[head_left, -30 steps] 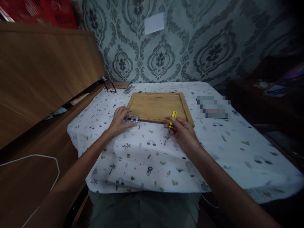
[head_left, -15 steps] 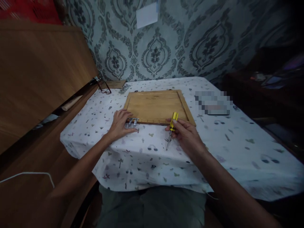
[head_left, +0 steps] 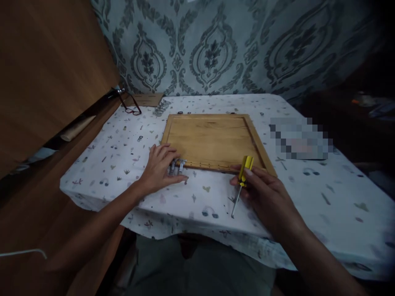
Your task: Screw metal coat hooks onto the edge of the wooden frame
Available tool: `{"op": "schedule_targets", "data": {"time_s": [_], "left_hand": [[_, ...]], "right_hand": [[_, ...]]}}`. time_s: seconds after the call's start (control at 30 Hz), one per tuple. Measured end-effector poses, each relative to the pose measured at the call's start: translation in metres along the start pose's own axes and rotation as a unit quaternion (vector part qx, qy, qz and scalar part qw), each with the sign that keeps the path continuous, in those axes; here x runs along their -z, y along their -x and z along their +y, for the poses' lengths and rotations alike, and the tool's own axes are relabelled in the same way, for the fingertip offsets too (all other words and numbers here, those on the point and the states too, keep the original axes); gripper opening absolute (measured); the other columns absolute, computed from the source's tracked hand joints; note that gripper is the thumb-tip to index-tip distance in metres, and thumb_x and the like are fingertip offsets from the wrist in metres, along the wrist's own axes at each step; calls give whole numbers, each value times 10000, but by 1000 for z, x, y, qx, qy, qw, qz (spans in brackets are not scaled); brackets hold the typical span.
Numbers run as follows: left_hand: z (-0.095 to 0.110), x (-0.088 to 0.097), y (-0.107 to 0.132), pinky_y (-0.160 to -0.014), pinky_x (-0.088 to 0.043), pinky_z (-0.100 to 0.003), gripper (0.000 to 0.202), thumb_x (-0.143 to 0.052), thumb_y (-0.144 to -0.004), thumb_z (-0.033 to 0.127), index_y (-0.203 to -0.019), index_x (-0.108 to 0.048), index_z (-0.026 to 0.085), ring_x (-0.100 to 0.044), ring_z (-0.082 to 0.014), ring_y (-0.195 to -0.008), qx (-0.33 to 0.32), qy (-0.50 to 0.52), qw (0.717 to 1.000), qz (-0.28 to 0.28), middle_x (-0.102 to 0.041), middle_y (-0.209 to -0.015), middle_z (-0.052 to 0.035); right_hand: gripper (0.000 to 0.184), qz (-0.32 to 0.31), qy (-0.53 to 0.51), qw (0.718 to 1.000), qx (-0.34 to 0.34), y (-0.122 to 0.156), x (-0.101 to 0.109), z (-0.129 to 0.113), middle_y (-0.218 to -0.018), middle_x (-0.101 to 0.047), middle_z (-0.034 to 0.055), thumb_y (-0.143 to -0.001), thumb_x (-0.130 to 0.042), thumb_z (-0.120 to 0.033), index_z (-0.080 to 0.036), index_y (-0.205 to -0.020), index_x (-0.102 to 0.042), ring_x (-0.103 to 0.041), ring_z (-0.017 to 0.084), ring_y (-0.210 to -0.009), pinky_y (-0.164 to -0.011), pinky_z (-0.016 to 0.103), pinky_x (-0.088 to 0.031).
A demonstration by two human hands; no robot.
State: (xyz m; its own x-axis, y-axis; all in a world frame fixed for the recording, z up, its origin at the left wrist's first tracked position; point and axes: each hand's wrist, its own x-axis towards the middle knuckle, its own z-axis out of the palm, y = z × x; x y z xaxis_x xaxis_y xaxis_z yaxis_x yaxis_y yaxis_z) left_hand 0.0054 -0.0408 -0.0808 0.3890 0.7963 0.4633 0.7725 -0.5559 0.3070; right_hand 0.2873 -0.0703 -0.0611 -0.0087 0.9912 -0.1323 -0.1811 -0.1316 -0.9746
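A framed wooden panel [head_left: 212, 137] lies flat on a table covered by a white patterned cloth [head_left: 123, 156]. My left hand [head_left: 159, 166] rests on the cloth at the panel's near left corner, fingers curled over a small metal hinge [head_left: 177, 165]. My right hand [head_left: 267, 193] grips a yellow-handled screwdriver [head_left: 242, 181] just in front of the panel's near edge. Its metal tip points down toward the cloth.
Dark-framed glasses [head_left: 129, 105] and a pile of metal parts [head_left: 161, 107] lie at the table's far left. A blurred flat object [head_left: 300, 137] sits right of the panel. A tall wooden board [head_left: 46, 74] stands on the left, patterned wallpaper behind.
The view has tilted down and moved closer. My hands stay at the panel's near edge, the left still on the hinge, the right still holding the screwdriver.
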Motion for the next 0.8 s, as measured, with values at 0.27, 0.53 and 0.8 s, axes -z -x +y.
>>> {"op": "schedule_targets", "data": {"time_s": [0.27, 0.53, 0.8], "left_hand": [[5, 0, 1, -1114, -275, -593, 640, -651, -776, 661, -1232, -539, 225, -396, -338, -1325, 6, 27, 999, -23, -577, -1254, -125], [8, 3, 1, -1101, -325, -561, 556, -622, -828, 611, -1218, -555, 221, -401, -326, -1311, 8, 51, 998, -21, -572, -1245, -121], [10, 5, 0, -1101, -346, -543, 504, -665, -824, 550, -1163, -576, 187, -421, -318, -1293, 7, 53, 998, -28, -594, -1206, -118]], "right_hand": [[407, 25, 23, 999, -18, -2, -18, -28, -674, -647, 35, -699, -789, -510, -204, -962, -739, -440, 75, -517, -451, 179, -391], [314, -5, 36, 999, 38, -16, -37, -39, -682, -654, 36, -747, -760, -466, -229, -952, -744, -501, 101, -564, -451, 183, -374], [198, -30, 70, 991, 114, -22, -45, -46, -770, -672, 21, -849, -695, -436, -299, -988, -723, -549, 140, -642, -495, 236, -432]]}}
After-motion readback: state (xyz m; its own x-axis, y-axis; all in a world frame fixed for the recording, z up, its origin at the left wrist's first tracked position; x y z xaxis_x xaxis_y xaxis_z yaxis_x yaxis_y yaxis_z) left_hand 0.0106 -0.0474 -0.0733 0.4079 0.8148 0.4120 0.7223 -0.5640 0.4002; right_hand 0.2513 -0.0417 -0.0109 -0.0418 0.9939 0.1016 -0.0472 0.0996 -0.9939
